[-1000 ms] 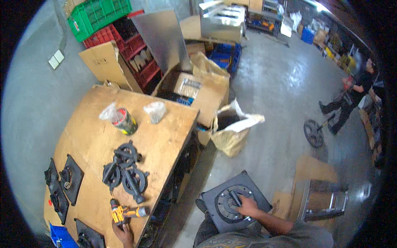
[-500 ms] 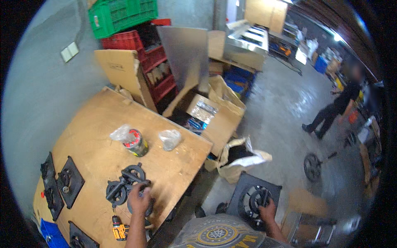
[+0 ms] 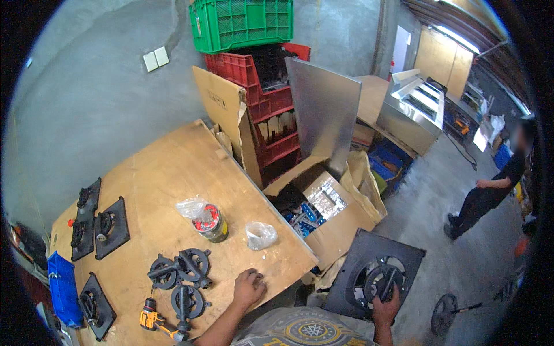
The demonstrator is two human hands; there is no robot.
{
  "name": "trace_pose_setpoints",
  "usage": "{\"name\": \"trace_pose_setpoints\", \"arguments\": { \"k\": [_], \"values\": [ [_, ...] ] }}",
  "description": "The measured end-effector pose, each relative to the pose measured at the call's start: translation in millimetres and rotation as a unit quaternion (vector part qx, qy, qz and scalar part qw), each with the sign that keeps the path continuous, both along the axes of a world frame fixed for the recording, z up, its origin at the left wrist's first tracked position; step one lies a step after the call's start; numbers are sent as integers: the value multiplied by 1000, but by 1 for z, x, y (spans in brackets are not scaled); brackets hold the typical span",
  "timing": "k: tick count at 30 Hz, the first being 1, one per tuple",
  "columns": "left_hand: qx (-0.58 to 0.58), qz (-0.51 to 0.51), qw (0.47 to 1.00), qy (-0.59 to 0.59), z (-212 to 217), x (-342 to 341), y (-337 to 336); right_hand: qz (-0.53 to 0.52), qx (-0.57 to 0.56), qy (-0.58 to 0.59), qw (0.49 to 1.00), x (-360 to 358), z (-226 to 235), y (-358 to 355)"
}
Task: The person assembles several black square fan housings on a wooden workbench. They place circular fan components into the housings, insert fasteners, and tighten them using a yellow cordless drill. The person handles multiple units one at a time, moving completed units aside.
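Plywood table: left hand flat, empty, near black wheels, drill; right hand grips black plate.

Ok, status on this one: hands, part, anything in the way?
Left hand flat on bench, empty. Right hand grips black plate at its hub. Wheels, drill beside left hand.

A grey concrete wall fills the upper left of the frame, with two pale switch plates on it. The concrete floor spreads across the lower right. Bright light comes from a strip lamp at upper right, above a pale wooden door.
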State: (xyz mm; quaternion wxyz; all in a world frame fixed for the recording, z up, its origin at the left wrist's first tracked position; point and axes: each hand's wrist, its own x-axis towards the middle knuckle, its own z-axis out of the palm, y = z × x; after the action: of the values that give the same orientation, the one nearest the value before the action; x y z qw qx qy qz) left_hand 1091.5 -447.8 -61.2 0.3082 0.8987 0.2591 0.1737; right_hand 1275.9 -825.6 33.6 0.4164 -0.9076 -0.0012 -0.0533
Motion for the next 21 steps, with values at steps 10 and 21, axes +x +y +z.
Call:
{"name": "trace_pose_setpoints", "arguments": {
  "k": [10,21],
  "values": [
    [28,186,981,53,-1,20,46,331,180,140,916,143,50,127],
    [-111,292,939,-144,-36,36,60,634,223,244,699,164,119,366]
  ]
}}
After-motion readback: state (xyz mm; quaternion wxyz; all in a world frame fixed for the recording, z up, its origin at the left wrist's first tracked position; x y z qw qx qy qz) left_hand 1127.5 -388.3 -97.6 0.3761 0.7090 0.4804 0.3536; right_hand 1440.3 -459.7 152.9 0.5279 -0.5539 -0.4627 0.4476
